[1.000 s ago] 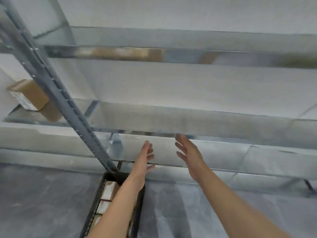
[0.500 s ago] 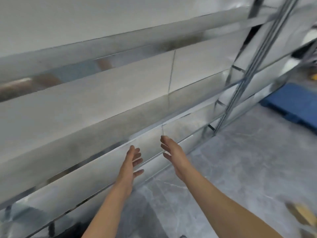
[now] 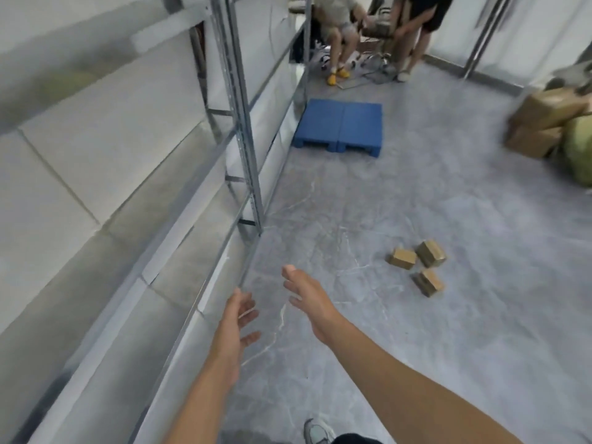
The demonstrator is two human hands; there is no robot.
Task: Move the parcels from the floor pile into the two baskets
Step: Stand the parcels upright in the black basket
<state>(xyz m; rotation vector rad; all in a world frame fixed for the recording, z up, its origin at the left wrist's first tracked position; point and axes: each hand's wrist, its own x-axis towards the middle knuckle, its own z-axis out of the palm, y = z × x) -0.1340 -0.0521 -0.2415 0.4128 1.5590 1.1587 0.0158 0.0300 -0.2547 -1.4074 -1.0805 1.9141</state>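
Head view cuts two bystanders [image 3: 339,14] off above the waist; stacked brown cartons [image 3: 541,123] far right are blurred. Left hand [image 3: 235,318] and right hand [image 3: 307,299] reach forward empty, fingers loosely spread. Three small brown cardboard parcels [image 3: 416,267] lie on the grey floor [image 3: 416,347], ahead to the right. A second ago grey metal shelving [image 3: 243,123] filled the view, a black basket below the hands.

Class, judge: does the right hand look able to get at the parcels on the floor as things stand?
Probably yes, after a step: the right hand is open and empty, and only bare floor lies between it and the three parcels.
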